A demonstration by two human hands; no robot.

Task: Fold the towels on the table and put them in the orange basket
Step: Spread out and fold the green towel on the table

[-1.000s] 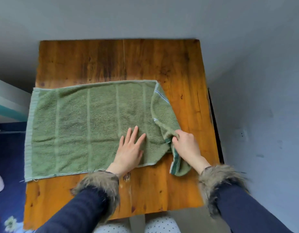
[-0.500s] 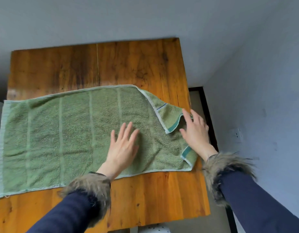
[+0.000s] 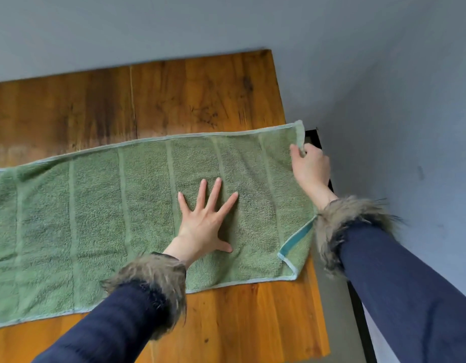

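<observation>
A green towel [image 3: 101, 218] was seen spread flat across the wooden table [image 3: 190, 100], its left end running out of view past the left edge of the picture and its long sides lying roughly parallel to the table's near and far edges. Pale raised stripes were seen crossing the cloth from the far side to the near side. Toward the right of the middle, the left hand [image 3: 204, 224] was laid palm down on the towel with its fingers straight and spread, so that this grip was released and merely pressed on the cloth. Its dark blue sleeve with a fur cuff [image 3: 150, 286] was stretched over the near edge of the towel. Further right, the near right corner of the towel was turned over, so that a teal band [image 3: 296, 239] along the hem was shown. At the far right corner, just at the table's right edge, the right hand [image 3: 311, 167] was closed on the towel's pale hem, which was pinched between thumb and fingers and lifted slightly off the table. A grey wall [image 3: 410, 127] was seen to the right of the table.
</observation>
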